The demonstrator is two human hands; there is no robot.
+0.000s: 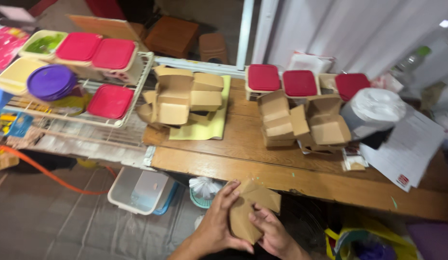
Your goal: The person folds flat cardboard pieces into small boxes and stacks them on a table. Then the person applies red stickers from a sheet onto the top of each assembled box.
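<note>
Head view: both hands (pixel 243 226) clamp a half-folded cardboard box (pixel 250 207), wrists cut off.

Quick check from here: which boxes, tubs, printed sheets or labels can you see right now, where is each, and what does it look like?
Flat brown cardboard box: held in left hand and right hand, partly folded.
Folded brown boxes: stacked on a yellow sheet, table's left end.
Open brown boxes: table centre.
Red-lidded tubs: row at the table's back edge.
Red-lidded tubs: on a white wire rack, left.
White printed paper: right, small red mark.
</note>
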